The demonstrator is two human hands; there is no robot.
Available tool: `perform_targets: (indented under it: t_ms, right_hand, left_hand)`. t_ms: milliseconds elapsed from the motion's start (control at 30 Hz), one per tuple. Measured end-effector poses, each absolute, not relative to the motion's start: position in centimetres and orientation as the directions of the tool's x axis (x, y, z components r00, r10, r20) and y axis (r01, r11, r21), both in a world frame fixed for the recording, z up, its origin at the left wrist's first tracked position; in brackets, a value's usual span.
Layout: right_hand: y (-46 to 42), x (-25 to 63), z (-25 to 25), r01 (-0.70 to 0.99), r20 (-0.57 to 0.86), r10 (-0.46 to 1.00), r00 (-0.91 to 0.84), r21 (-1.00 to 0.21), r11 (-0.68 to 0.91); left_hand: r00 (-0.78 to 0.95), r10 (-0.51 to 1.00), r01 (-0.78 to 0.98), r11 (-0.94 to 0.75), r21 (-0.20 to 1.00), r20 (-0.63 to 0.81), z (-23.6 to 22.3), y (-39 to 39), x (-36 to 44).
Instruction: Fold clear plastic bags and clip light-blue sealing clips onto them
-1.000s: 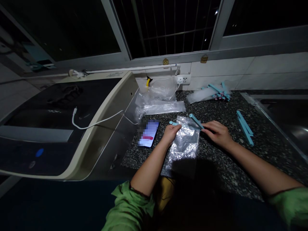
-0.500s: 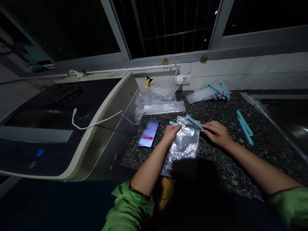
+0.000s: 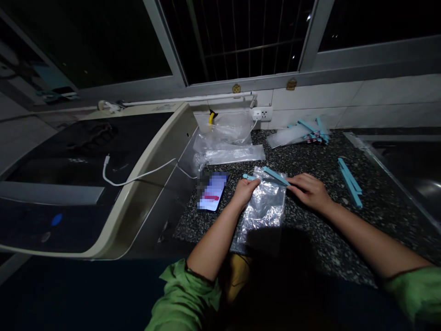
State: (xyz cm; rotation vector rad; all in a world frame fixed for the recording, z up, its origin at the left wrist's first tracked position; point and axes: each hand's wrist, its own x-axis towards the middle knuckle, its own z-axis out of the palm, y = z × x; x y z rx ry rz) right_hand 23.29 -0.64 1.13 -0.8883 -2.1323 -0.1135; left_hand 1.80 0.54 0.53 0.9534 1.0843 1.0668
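Observation:
A clear plastic bag (image 3: 265, 202) lies on the speckled counter in front of me. My left hand (image 3: 245, 189) is closed at its upper left edge, pinching the plastic, with a short light-blue end poking out beyond the fingers. A light-blue bag clip (image 3: 275, 176) slants across the bag's top. Its right end is pinched between the thumb and fingers of my right hand (image 3: 308, 191). The blue end by my left hand looks like the clip's other arm, but the middle is hidden by bag and fingers.
A lit phone (image 3: 212, 192) lies left of the bag, beside a washing machine (image 3: 161, 184) with a white cable (image 3: 144, 175). More light-blue clips (image 3: 350, 183) lie at right, others (image 3: 315, 130) behind on a clear packet. Crumpled plastic (image 3: 227, 138) sits near the wall socket (image 3: 264, 113).
The clip's free upper arm has tipped slightly down and left towards the bag's top edge. Both hands stay nearly where they were.

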Motion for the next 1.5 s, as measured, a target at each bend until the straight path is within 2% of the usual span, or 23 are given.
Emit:
perform_targets:
  t_ms: [233,967,1300,1500]
  right_hand:
    - [-0.55,23.31,0.92,0.631,0.715,0.535,-0.450,-0.170,0.757]
    - [-0.48,23.32,0.59,0.662,0.649,0.588,-0.483,-0.168,0.730]
    - [-0.41,23.52,0.41,0.687,0.622,0.591,-0.514,-0.113,0.717]
    - [-0.25,23.66,0.34,0.696,0.607,0.579,-0.545,-0.057,0.716]
  left_hand:
    - [0.132,0.972,-0.195,0.219,0.956,-0.196,0.51,0.47,1.85]
    - [0.133,0.973,-0.186,0.212,0.959,-0.189,0.16,0.70,1.90]
    - [0.149,0.968,-0.112,0.218,0.970,-0.200,0.11,0.67,1.92]
    - [0.220,0.957,-0.109,0.218,0.970,-0.190,0.00,0.82,1.69]
